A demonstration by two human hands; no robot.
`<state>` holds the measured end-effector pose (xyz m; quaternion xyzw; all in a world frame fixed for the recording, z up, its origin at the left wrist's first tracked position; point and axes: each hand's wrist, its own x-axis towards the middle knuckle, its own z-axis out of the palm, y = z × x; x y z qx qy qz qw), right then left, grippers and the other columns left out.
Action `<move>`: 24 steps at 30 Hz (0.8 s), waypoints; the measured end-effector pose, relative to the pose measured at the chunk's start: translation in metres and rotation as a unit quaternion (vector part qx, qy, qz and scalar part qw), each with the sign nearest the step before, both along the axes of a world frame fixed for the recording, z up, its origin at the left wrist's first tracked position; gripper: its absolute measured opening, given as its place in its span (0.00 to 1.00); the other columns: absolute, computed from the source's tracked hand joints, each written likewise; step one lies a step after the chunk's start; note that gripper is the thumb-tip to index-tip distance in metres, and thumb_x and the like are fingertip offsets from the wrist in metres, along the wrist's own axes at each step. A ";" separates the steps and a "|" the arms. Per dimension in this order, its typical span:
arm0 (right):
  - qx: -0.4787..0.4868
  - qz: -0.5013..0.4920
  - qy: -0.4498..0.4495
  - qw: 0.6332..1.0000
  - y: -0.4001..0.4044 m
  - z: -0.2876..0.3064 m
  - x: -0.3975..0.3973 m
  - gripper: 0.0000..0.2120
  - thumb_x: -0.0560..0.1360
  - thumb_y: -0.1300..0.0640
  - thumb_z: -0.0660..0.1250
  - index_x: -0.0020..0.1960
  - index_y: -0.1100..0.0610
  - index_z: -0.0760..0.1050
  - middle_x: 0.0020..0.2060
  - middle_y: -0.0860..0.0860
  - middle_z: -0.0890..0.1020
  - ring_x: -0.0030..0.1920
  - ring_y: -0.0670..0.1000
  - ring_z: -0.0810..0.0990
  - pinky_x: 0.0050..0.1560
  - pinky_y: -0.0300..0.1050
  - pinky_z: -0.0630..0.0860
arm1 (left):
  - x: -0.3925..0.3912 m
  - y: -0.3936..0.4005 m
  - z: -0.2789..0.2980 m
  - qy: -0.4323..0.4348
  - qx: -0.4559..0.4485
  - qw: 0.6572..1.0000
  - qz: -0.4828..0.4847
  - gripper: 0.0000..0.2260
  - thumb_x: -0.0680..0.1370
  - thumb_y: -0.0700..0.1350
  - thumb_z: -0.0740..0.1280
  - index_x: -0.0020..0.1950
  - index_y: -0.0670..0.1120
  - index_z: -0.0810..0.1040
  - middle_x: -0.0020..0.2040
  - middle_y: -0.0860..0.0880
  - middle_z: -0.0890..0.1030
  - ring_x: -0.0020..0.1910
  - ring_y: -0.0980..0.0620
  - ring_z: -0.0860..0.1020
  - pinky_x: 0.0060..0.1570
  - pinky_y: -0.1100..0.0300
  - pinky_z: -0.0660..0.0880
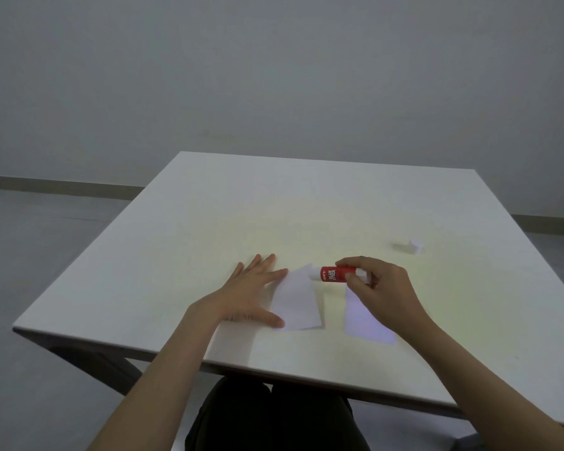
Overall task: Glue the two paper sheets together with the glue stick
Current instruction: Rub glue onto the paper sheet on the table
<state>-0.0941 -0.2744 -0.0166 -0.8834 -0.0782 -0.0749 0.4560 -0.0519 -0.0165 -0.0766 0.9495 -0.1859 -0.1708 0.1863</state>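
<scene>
Two small white paper sheets lie on the white table (306, 216). The left sheet (298, 302) is pinned by my left hand (248, 294), which lies flat with fingers spread along its left edge. My right hand (381, 288) grips a red glue stick (334, 274) held sideways, its white tip touching the top right corner of the left sheet. The right sheet (367, 323) lies flat beneath my right hand and wrist, partly hidden.
A small white cap-like piece (414, 246) sits on the table to the far right of the hands. The table's front edge runs just above my dark-clothed lap (274, 418). Grey floor and a plain wall surround the table.
</scene>
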 end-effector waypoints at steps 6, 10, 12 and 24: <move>0.002 -0.096 -0.048 0.994 0.001 0.010 0.005 0.09 0.72 0.60 0.65 0.46 0.51 0.82 0.28 0.44 0.79 0.29 0.45 0.75 0.31 0.30 0.68 | 0.001 0.000 0.000 -0.002 0.033 0.999 -0.013 0.48 0.65 0.66 0.70 0.77 0.58 0.48 0.79 0.53 0.39 0.76 0.53 0.34 0.71 0.51 0.32; -0.003 -0.072 -0.031 0.997 -0.003 0.011 0.009 0.08 0.72 0.60 0.65 0.45 0.50 0.81 0.25 0.41 0.75 0.27 0.40 0.73 0.30 0.29 0.68 | 0.000 0.000 0.001 -0.001 0.049 0.998 -0.024 0.48 0.65 0.67 0.69 0.77 0.59 0.45 0.78 0.53 0.37 0.76 0.52 0.33 0.71 0.51 0.32; -0.031 -0.014 -0.010 0.999 0.006 0.005 0.005 0.08 0.71 0.59 0.66 0.45 0.49 0.82 0.29 0.41 0.79 0.28 0.39 0.74 0.31 0.30 0.68 | 0.000 0.000 0.003 0.001 0.056 0.998 -0.029 0.48 0.66 0.66 0.69 0.77 0.59 0.44 0.78 0.53 0.36 0.76 0.52 0.32 0.71 0.52 0.31; -0.086 0.019 0.063 0.994 0.024 -0.022 0.021 0.09 0.74 0.56 0.64 0.50 0.50 0.82 0.46 0.45 0.85 0.42 0.44 0.78 0.42 0.37 0.71 | -0.005 -0.002 0.009 0.021 0.056 0.998 -0.025 0.48 0.66 0.65 0.70 0.77 0.57 0.45 0.78 0.52 0.36 0.76 0.51 0.32 0.72 0.50 0.32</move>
